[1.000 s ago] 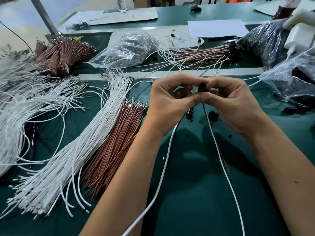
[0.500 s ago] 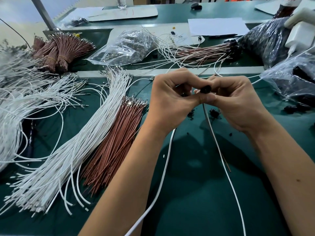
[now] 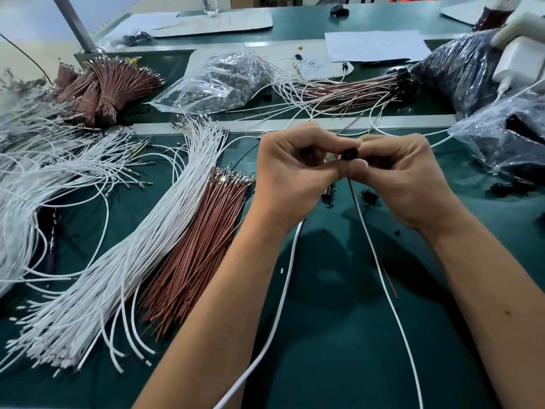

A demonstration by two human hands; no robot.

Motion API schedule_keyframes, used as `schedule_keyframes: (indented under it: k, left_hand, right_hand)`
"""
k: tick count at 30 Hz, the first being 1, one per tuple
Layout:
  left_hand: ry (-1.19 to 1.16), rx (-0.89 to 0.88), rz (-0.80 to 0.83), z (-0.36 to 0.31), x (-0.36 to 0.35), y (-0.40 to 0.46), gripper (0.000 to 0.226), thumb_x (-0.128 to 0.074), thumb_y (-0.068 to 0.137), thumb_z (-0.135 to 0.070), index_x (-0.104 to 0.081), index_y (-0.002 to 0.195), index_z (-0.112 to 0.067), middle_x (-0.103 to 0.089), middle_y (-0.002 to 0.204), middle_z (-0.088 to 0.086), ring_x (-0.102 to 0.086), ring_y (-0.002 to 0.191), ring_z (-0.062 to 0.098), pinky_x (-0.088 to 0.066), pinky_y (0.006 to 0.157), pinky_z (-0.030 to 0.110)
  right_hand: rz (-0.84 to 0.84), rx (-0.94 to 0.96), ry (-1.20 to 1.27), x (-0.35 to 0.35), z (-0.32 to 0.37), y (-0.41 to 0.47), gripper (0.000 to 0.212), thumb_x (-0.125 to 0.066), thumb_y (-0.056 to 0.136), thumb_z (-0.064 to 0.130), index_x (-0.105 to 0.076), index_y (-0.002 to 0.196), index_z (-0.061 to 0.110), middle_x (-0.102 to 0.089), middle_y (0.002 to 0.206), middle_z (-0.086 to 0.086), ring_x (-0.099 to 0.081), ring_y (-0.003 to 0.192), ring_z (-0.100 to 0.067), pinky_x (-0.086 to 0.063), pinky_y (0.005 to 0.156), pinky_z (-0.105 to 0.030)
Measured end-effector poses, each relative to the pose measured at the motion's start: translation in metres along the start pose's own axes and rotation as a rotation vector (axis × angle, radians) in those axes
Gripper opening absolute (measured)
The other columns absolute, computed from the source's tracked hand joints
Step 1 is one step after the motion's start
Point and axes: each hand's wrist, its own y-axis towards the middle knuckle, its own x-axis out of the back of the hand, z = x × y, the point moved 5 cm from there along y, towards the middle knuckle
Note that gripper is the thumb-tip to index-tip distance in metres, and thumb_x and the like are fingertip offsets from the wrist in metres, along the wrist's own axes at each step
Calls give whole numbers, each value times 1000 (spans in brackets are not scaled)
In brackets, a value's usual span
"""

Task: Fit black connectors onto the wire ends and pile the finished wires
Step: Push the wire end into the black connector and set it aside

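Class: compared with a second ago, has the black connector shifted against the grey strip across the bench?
Cannot tell: the black connector stays just below the grey strip; the head camera moved too.

Bench: you face a green mat (image 3: pixel 339 349) with a pale metal strip (image 3: pixel 265 125) across it.
Far side: a second green table (image 3: pixel 300 22) behind, carrying white sheets (image 3: pixel 374 45).
Post: a grey metal post (image 3: pixel 73 25) slants up at your far left.
Floor: pale floor (image 3: pixel 23 22) beyond the post.

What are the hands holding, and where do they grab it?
The right hand pinches a black connector by its sides. The left hand meets it there; its own hold is hidden.
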Motion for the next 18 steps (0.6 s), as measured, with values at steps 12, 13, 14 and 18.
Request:
schedule_keyframes:
  k: [12,13,14,18]
  left_hand:
    - [-155,360,-108,29,4,-9,8,-75,84,4,-73,92,4,-72,80,13,-68,73,19,-59,73,28]
    - [-149,393,-121,30,6,-10,6,-75,85,2,-74,90,3,-72,78,12,-67,70,18,-58,69,26]
    - [-153,426,-134,31,7,-10,3,-75,86,-2,-74,88,1,-72,77,11,-64,68,17,-56,66,24]
    - [-224,548,-225,35,19,-9,11,-76,87,-16,-74,84,-6,-70,73,7,-55,58,13,-53,55,20]
  right_hand:
    - [-20,-167,-63,3,-13,-1,24,-80,85,31,-78,92,8,-77,92,-14,-72,89,-25,-58,90,-45]
    - [-15,-193,-46,2,-13,-1,21,-80,83,32,-79,89,12,-77,87,-9,-71,84,-20,-59,87,-41]
    - [-8,-221,-20,0,-14,-1,18,-81,81,32,-80,87,16,-76,83,-5,-70,81,-17,-60,84,-36]
    - [-61,-285,69,4,-15,-1,8,-79,80,24,-82,80,17,-74,74,-3,-69,69,-13,-60,73,-25]
